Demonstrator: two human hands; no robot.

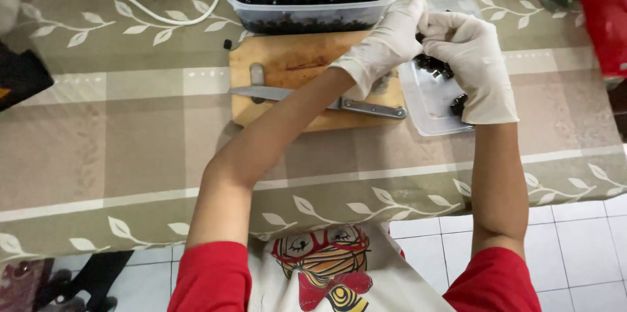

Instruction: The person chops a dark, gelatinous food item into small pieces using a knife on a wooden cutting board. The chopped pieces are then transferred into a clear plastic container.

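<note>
Both gloved hands meet at about 1 o'clock above the clear tray (428, 99). The left hand (385, 44) and right hand (473, 57) pinch their fingers together on a small dark piece (419, 37), mostly hidden, so its long axis and heading cannot be told. A slick glove could let it slip, likely dropping onto the tray or the surface (130, 142). The slicer blade (313, 98) on the board (287, 64), at 9 o'clock of the tray, lies under the left forearm: a lowered arm could graze it.

One head-worn camera looks steeply down, close over the table (130, 155), seemingly slightly tilted.
</note>
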